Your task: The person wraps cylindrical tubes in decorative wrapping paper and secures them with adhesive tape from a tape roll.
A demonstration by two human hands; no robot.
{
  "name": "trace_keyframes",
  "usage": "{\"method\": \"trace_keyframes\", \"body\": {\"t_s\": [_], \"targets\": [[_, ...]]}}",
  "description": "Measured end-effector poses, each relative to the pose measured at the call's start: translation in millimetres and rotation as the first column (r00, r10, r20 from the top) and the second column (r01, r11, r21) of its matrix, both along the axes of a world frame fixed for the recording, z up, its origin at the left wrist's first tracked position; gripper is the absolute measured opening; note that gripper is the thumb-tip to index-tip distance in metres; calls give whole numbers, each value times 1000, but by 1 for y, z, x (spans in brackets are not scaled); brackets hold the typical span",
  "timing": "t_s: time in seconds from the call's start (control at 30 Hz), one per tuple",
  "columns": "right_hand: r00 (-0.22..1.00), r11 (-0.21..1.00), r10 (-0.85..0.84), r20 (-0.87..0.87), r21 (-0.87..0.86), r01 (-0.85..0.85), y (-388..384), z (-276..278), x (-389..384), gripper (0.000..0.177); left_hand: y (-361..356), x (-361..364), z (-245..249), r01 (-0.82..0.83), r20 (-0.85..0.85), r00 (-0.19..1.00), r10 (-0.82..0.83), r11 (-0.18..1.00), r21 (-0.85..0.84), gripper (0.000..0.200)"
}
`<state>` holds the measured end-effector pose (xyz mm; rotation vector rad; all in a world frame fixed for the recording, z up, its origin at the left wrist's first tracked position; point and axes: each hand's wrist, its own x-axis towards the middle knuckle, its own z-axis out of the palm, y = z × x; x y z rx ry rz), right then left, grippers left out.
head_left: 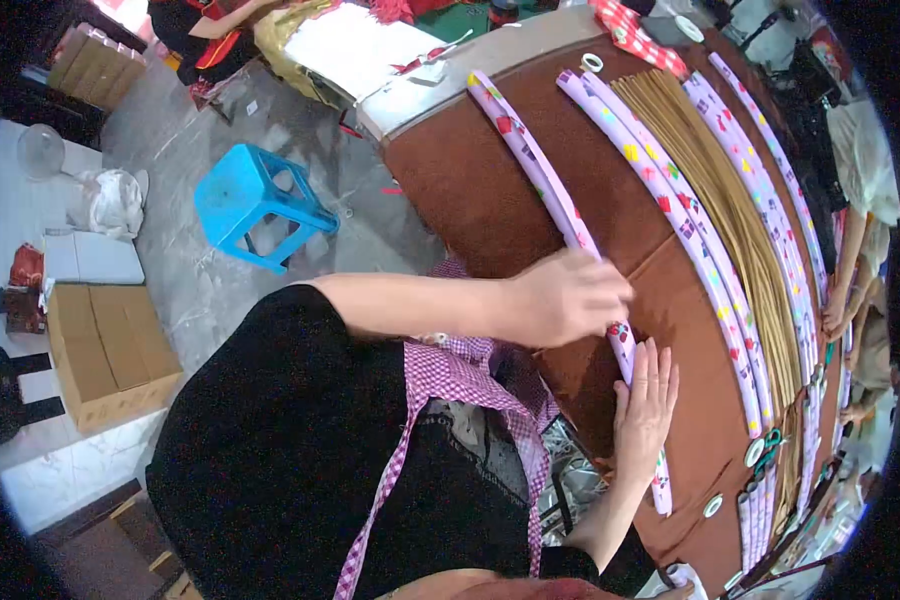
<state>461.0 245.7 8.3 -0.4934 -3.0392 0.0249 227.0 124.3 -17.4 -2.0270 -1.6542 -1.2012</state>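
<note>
A long, thin lavender patterned roll [540, 166] lies lengthwise on the brown-covered table [460, 190], printed with red, yellow and green figures. My left hand [570, 297] is curled over its middle, fingers bent and somewhat smeared by motion. Just nearer to me, my right hand [647, 408] rests flat across the same roll, fingers stretched out and lying together. The roll's end [662, 490] emerges below my right palm.
More lavender rolls [685, 215] and a bundle of thin brown sticks [720, 180] lie on the right. Tape rings [755, 453] and green-handled scissors [770, 450] sit near them. A blue stool [255, 195] stands left of the table; another person's hand [835, 318] shows at far right.
</note>
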Motion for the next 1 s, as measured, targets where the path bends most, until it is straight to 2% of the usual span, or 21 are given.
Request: {"method": "trace_keyframes", "body": {"t_s": [0.07,0.1,0.13,0.17,0.2,0.23,0.27,0.33,0.4,0.43,0.53,0.57,0.63,0.83,0.97,1.0], "targets": [[1000,1000,0,-11,0,0,1,-3,0,55,-15,-40,14,-200,82,977,196,979,41,13],[1000,1000,-4,-9,-1,4,0,-2,-1,55,-21,-70,14,-357,175,920,350,934,8,13],[1000,1000,-8,-7,-2,8,-1,-2,-1,55,-27,-102,13,-501,260,830,493,865,-40,14],[1000,1000,-10,-9,-4,10,-2,-1,-1,55,-34,-125,15,-583,436,706,559,807,-91,18],[1000,1000,-10,-12,-5,10,-2,0,-2,55,-41,-157,5,-640,485,618,619,754,-147,26],[1000,1000,-8,-16,-4,8,-3,0,-2,56,-45,-178,11,-698,549,463,696,668,-259,34],[1000,1000,-7,-18,-5,7,-3,0,-3,56,-52,-198,12,-673,569,423,705,665,-324,40],[1000,1000,-15,-13,-8,15,-2,-2,-2,57,-50,-231,-1,-706,528,415,741,628,-327,47],[1000,1000,-21,-6,-7,21,-1,-4,-2,58,-45,-250,-9,-644,453,408,793,601,-474,53],[1000,1000,-24,1,-7,24,-1,-5,-2,59,-44,-257,-17,-582,524,409,747,656,-481,60],[1000,1000,-14,-6,-11,14,1,-7,0,59,-39,-266,-28,-576,509,367,779,620,-533,63],[1000,1000,-15,-5,-14,15,1,-7,0,59,-37,-262,-25,-574,507,367,780,619,-536,63],[1000,999,-26,3,-25,26,0,-5,-1,60,-36,-251,-16,-571,656,354,666,709,-412,66],[999,999,-38,13,-37,38,0,-5,-2,61,-38,-270,-25,-549,500,358,789,611,-571,64],[999,998,-46,23,-47,48,-1,-3,-3,61,-36,-269,-24,-541,500,374,781,622,-566,58],[999,998,-42,20,-46,43,0,-4,-2,61,-36,-266,-22,-518,524,363,771,634,-574,50]]}}
